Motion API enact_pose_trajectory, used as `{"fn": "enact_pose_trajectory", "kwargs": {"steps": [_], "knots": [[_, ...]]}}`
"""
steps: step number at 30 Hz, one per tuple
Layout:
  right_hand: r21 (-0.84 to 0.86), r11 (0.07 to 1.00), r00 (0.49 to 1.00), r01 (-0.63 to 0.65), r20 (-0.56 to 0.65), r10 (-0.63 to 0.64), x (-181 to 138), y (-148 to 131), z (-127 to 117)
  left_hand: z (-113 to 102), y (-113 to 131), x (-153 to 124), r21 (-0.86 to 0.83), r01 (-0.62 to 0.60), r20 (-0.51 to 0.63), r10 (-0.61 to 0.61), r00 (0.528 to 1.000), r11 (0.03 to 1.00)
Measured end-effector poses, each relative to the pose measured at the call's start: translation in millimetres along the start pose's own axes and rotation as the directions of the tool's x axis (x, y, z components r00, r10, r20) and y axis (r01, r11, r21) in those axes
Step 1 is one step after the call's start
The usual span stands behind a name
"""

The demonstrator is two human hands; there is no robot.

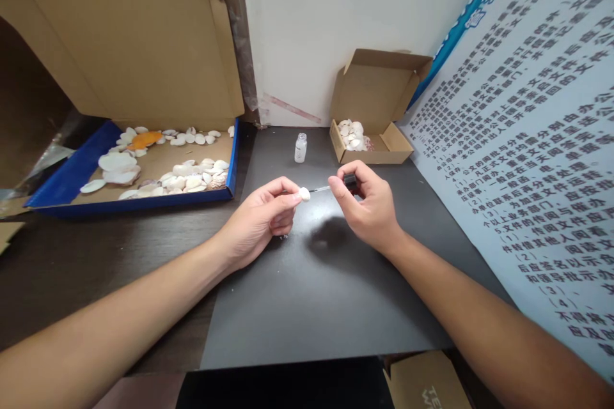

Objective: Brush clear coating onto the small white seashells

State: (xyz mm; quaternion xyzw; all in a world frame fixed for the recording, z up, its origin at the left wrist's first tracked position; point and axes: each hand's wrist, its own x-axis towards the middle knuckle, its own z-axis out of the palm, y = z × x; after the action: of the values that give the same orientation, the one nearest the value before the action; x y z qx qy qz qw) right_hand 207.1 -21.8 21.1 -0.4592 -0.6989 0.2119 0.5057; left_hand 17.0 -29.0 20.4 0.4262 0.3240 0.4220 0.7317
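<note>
My left hand (261, 217) pinches a small white shell (304, 193) between thumb and fingertips above the black mat (316, 294). My right hand (367, 204) grips a thin brush by its black cap (350, 181), and the brush tip (319, 190) points left, almost touching the shell. A small clear bottle (300, 147) stands uncapped on the mat just behind the hands.
A large open cardboard box with a blue rim (144, 201) at the left holds several white shells and an orange one. A small open cardboard box (371, 140) at the back right holds several shells. A printed poster (527, 140) leans along the right side. Another cardboard piece (425, 383) lies at the near edge.
</note>
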Motion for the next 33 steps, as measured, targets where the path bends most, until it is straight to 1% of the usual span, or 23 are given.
{"fn": "enact_pose_trajectory", "kwargs": {"steps": [6, 14, 21, 29, 31, 33], "knots": [[0.024, 0.999, 0.999, 0.026, 0.039, -0.027, -4.2, -5.9, 0.1, 0.7, -0.6, 0.5, 0.029, 0.008, -0.013, -0.008, 1.000, 1.000], [0.009, 1.000, 1.000, 0.016, 0.024, -0.016, -2.2, -4.2, -0.2, -0.2, -1.9, 1.2, 0.062, 0.027, 0.014, -0.028, 1.000, 0.998], [0.009, 1.000, 0.999, 0.013, 0.042, -0.014, -3.3, -5.4, 0.2, -0.6, -1.5, 1.7, 0.062, 0.027, 0.020, -0.028, 0.999, 0.998], [0.071, 0.996, 0.997, 0.054, -0.059, -0.050, -5.8, -7.3, -0.6, -3.5, -2.7, 2.1, -0.002, 0.078, 0.039, -0.077, 0.996, 0.997], [0.057, 0.997, 0.998, 0.046, -0.033, -0.044, -5.2, -6.5, -0.6, -4.1, -2.4, 1.8, -0.021, 0.091, 0.053, -0.090, 0.995, 0.996], [0.041, 0.999, 0.999, 0.035, 0.017, -0.035, -4.2, -5.1, 0.0, -4.0, -1.4, 1.1, -0.031, 0.103, 0.058, -0.101, 0.993, 0.994]]}}
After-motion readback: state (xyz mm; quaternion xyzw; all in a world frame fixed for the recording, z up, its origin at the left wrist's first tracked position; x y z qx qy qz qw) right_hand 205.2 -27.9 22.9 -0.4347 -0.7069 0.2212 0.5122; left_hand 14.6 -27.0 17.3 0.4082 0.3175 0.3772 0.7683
